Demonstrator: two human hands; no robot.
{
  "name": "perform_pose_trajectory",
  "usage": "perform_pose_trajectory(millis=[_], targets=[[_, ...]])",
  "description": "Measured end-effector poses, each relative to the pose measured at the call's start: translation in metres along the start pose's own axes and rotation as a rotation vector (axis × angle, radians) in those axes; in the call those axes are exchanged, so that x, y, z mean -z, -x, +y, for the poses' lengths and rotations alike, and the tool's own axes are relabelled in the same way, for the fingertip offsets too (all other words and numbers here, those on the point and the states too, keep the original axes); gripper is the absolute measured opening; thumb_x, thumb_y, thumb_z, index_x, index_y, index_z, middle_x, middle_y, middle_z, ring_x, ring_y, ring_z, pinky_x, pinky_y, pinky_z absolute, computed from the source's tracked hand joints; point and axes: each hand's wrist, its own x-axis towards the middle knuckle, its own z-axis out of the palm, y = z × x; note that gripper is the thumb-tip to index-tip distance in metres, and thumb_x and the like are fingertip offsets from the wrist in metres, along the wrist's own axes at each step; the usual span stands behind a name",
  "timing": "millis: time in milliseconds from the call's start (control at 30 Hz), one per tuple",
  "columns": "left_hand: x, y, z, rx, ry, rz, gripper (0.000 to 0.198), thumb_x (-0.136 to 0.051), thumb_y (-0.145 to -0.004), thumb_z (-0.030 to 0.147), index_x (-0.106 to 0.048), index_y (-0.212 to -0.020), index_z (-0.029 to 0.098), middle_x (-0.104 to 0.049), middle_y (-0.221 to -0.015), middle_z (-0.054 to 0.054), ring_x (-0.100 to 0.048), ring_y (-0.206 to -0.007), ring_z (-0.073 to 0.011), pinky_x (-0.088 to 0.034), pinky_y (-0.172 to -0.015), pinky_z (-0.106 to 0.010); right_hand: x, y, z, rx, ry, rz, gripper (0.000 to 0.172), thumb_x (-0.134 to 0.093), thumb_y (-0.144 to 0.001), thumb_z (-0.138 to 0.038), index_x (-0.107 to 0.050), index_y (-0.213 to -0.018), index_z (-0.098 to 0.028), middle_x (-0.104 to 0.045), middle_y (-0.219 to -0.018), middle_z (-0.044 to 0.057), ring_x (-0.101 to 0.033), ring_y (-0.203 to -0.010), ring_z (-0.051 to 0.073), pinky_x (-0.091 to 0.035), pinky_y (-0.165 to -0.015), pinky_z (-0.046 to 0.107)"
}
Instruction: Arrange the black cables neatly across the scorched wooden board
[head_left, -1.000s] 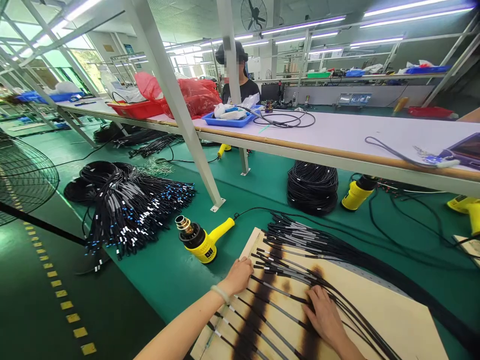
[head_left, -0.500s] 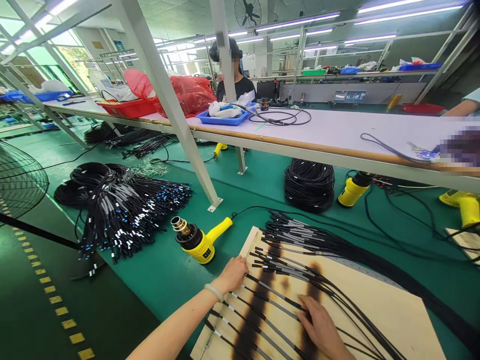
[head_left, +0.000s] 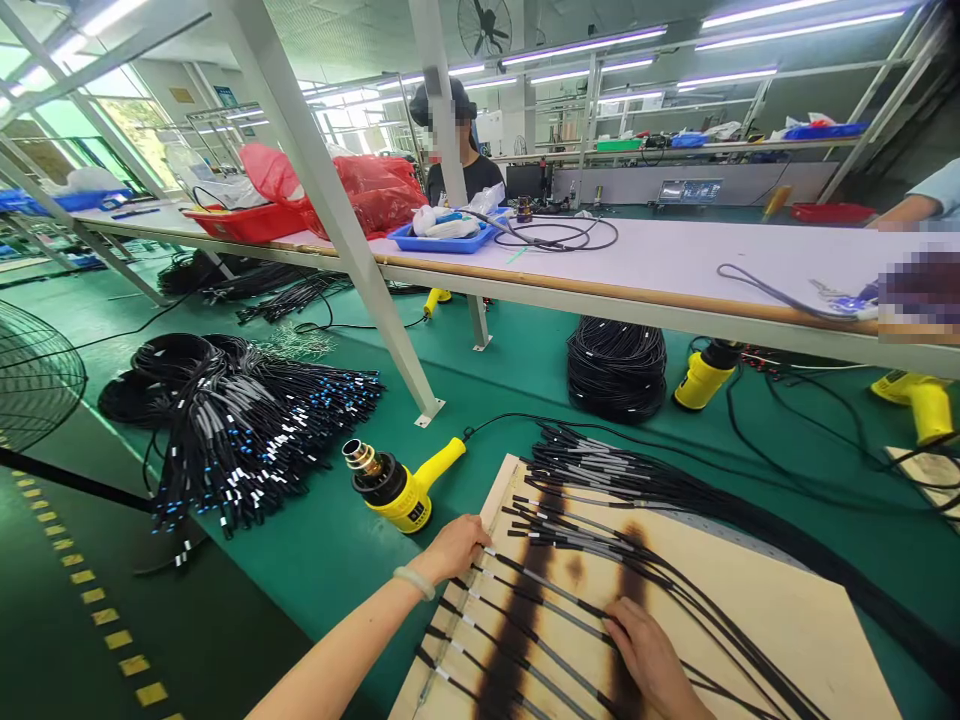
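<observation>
My left hand point(head_left: 455, 548) is closed at the left end of a black cable point(head_left: 551, 582) with a grey sleeve section, at the left edge of a scorched wooden board point(head_left: 787, 620). Further right, my right hand point(head_left: 646, 640) pinches the same cable near the second dark scorch band. Several similar cables point(head_left: 540, 640) lie side by side below it, their black ends on the board's left edge. Above my hands, a loose group of cables point(head_left: 592, 540) rests on the board. A yellow heat gun point(head_left: 405, 495) stands left of the board, its metal nozzle tilted up.
A thick cable bundle point(head_left: 720, 505) runs along the board's far side. A large cable pile point(head_left: 247, 420) lies at left beside a floor fan point(head_left: 37, 370). A raised shelf point(head_left: 675, 262) with a metal post point(head_left: 360, 255) crosses ahead. Another person point(head_left: 480, 178) is behind it.
My left hand has shifted slightly left and my right hand slightly right, so they are a little farther apart along the cable. The view has turned slightly.
</observation>
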Motion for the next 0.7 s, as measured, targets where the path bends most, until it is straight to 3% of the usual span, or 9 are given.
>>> perform_pose_trajectory(millis=[267, 533, 700], targets=[[0.0003, -0.0033, -0.0032, 0.072, 0.008, 0.026, 0.021, -0.045, -0.068, 0.007, -0.058, -0.081, 0.017, -0.06, -0.082, -0.007, -0.055, -0.081, -0.0206, -0.043, -0.071, -0.032, -0.0002, 0.0006, -0.0011, -0.002, -0.008, 0.025, 0.027, -0.031, -0.094, -0.029, -0.056, -0.088, -0.021, -0.061, -0.083, 0.005, -0.06, -0.082, 0.02, -0.048, -0.073, 0.031], [0.0001, -0.0023, -0.0032, 0.055, -0.023, -0.008, 0.019, -0.044, -0.067, 0.006, -0.057, -0.071, 0.018, -0.061, -0.08, -0.006, -0.055, -0.084, -0.0204, -0.044, -0.076, -0.033, 0.007, -0.0004, -0.0093, -0.003, -0.01, 0.051, 0.026, -0.034, -0.093, -0.03, -0.057, -0.084, -0.022, -0.061, -0.079, 0.004, -0.061, -0.078, 0.019, -0.049, -0.07, 0.029], [-0.0003, -0.0013, 0.0006, 0.069, -0.083, -0.01, 0.022, -0.042, -0.071, 0.006, -0.058, -0.082, 0.018, -0.059, -0.093, -0.007, -0.051, -0.095, -0.0216, -0.043, -0.082, -0.033, 0.005, -0.0009, -0.0062, -0.001, 0.003, 0.045, 0.027, -0.033, -0.093, -0.027, -0.058, -0.086, -0.022, -0.062, -0.081, 0.005, -0.061, -0.079, 0.019, -0.048, -0.073, 0.03]])
